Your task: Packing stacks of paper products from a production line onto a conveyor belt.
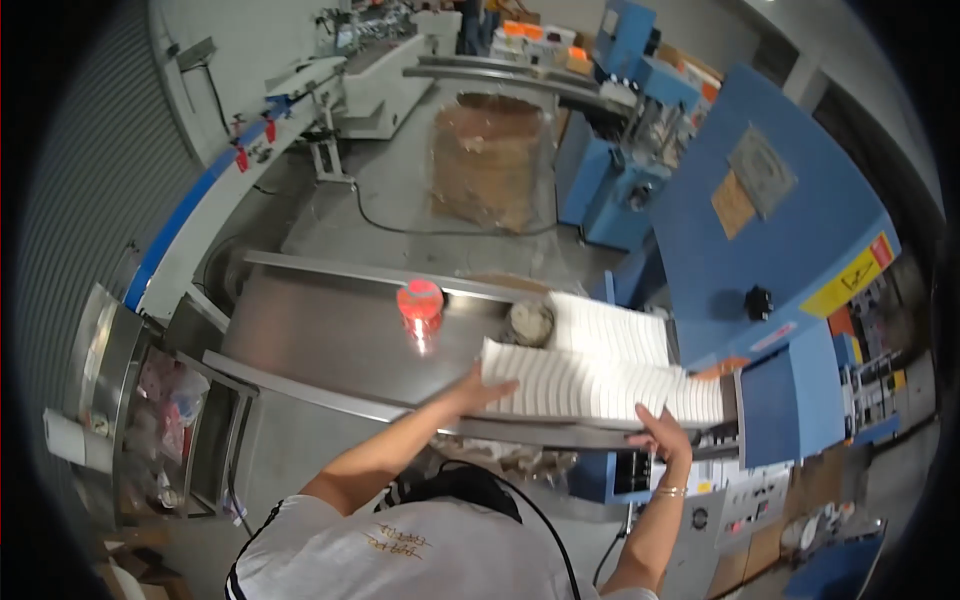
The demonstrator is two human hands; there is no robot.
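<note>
Since the head view shows a long row of white paper sheets [600, 385] standing on edge on the steel table [320, 340], expect it to be floppy, light and quick to fan apart. Your left hand [478, 387] presses flat and open on its left end, your right hand [658, 428] cups its near right edge; squeeze from both ends, low.

white sheets [600, 385] — matt paper | table [330, 340] — brushed glossy steel | red lid [420, 298] — shiny plastic

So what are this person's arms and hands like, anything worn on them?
Both forearms are bare, with no gloves on the left hand or right hand. A thin bracelet circles the right wrist. The short-sleeved white shirt has dark trim.
</note>
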